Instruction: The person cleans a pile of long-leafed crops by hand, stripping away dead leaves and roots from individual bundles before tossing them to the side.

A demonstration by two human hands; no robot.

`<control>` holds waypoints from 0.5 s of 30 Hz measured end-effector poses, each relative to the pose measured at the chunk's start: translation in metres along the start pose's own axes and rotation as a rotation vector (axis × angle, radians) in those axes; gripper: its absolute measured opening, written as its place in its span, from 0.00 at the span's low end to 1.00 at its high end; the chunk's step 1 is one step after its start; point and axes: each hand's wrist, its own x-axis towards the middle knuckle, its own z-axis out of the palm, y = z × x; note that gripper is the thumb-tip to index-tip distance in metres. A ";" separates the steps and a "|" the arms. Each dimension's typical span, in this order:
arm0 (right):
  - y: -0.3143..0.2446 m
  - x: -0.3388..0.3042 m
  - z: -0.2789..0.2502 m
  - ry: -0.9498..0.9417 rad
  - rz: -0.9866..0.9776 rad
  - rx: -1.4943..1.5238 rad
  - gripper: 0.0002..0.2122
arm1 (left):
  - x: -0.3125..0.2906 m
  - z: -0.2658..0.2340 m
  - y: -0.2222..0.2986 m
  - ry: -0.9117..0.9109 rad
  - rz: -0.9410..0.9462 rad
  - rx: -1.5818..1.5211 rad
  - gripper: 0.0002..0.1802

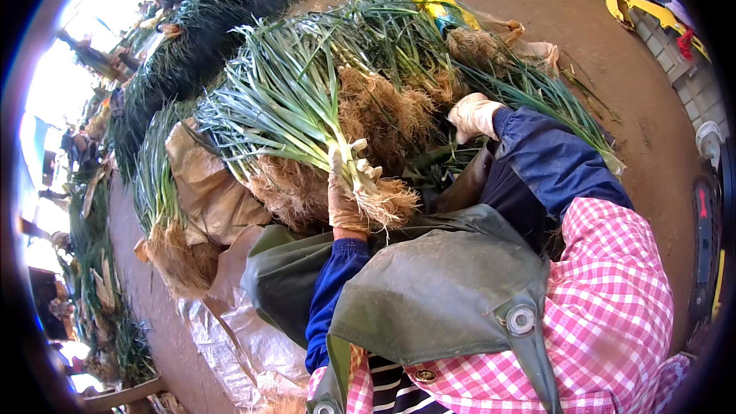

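My left hand (344, 205), in a pale work glove, is closed round the lower stems of a bunch of green onions (318, 119). The white stem ends and tan roots stick out at its right, and the long leaves fan toward the upper left. My right hand (474, 116), gloved too, is over the right side of the onion pile, beside a tangle of dry roots (387, 111). Its fingers point down and are partly hidden, so I cannot make out whether they grip anything. A dark green apron (437, 284) covers my lap below both hands.
Another onion bundle (180, 257) leans on brown sacking (211, 176) at the left. A long heap of onions (192, 31) stretches behind. A yellow bag (438, 8) lies at the pile's far edge. At the far right, a yellow tool (652, 9) stands by the tiled wall (675, 61).
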 end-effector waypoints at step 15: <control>-0.128 0.052 -0.042 0.858 -0.333 0.825 0.11 | 0.005 -0.022 -0.006 0.109 -0.010 0.039 0.17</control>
